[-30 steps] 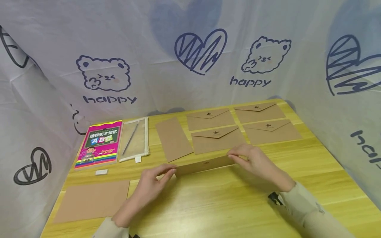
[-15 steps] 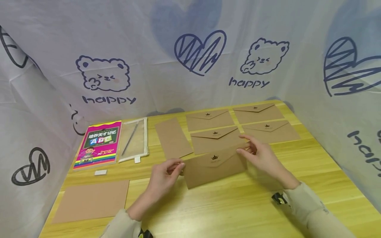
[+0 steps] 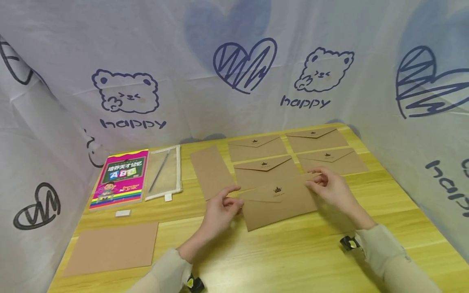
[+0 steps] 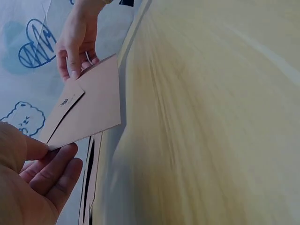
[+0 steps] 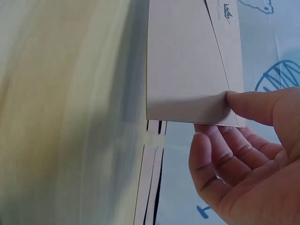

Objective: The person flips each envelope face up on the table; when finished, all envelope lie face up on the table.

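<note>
A brown kraft envelope [image 3: 282,211] with a pointed flap and a small black crown print is held up over the wooden table, crown side showing. My left hand [image 3: 221,211] pinches its left end; in the left wrist view the thumb lies on the flap side and the fingers sit behind. At the opposite end my right hand [image 3: 332,191] pinches the top corner, and the right wrist view shows that thumb [image 5: 253,105] on the front face with curled fingers behind. The envelope's lower edge overlaps the table in the head view.
Several matching envelopes [image 3: 264,173] lie in two rows behind. A plain brown envelope [image 3: 212,171] lies upright left of them, and a plain brown sheet [image 3: 111,250] sits front left. Also left are a pink ABC booklet [image 3: 122,177], a zip pouch [image 3: 165,173] with a pen, and a white eraser [image 3: 123,213].
The envelope has tipped from nearly edge-on to showing its crown face. Both hands have shifted right with it, keeping their grip on its two ends.
</note>
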Available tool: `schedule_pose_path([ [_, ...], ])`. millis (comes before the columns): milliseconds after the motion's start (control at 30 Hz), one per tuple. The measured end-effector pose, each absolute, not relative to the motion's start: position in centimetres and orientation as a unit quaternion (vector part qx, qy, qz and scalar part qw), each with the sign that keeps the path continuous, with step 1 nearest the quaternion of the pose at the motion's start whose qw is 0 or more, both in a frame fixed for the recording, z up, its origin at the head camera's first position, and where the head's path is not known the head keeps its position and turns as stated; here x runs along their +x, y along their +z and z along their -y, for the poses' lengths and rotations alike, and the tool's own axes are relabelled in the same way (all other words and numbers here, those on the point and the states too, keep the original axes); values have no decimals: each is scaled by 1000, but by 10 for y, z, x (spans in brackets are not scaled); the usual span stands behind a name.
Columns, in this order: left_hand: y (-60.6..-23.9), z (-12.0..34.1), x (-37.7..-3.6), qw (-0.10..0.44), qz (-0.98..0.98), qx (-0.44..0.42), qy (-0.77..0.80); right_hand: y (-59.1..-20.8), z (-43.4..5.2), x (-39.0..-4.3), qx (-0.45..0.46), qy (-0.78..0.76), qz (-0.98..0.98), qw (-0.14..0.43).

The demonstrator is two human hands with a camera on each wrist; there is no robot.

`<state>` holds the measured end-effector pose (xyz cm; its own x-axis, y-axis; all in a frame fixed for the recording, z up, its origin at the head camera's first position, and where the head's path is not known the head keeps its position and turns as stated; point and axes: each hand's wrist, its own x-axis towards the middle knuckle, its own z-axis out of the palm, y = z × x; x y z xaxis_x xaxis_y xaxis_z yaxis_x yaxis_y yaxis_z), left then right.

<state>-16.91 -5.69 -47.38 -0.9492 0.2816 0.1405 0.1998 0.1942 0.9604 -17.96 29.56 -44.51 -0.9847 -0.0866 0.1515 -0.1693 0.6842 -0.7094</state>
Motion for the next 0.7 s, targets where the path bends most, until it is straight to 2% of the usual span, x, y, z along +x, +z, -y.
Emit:
schedule_pose_path([
  [467, -478, 11, -179, 34, -773, 184, 606, -450, -334, -181, 30, 367, 928, 53],
  [700, -477, -16, -183, 95, -770, 186, 603, -454, -362, -181, 1, 358, 932, 53],
])
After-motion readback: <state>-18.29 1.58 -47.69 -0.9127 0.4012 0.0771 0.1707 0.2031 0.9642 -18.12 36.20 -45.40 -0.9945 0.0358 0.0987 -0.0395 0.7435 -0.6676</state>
